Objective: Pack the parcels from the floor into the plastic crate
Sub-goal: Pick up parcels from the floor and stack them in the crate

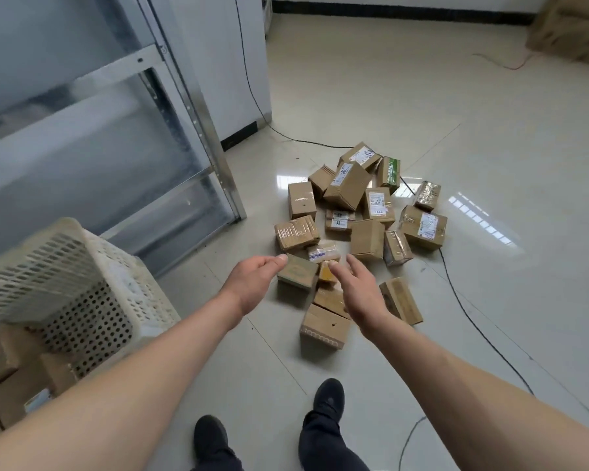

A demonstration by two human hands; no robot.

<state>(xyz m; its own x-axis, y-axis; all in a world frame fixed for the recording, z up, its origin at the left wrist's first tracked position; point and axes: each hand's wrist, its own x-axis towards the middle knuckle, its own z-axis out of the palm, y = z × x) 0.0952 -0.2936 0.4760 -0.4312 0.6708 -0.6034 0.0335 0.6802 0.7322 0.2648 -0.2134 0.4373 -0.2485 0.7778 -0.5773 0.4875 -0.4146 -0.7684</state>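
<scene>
Several brown cardboard parcels (347,188) lie in a loose pile on the tiled floor ahead of me. A white perforated plastic crate (92,266) stands at the lower left, with a few parcels (0,355) inside it. My left hand (255,283) reaches out above the floor, fingers relaxed, holding nothing, just left of a small parcel with a green print (298,273). My right hand (361,290) is stretched out over the near parcels (325,326), fingers loosely spread and empty.
A metal shelving rack (198,107) rises at the left beside the crate. A black cable (456,294) runs across the floor past the pile. My feet (327,399) stand at the bottom. A large cardboard box (572,28) sits at the far right.
</scene>
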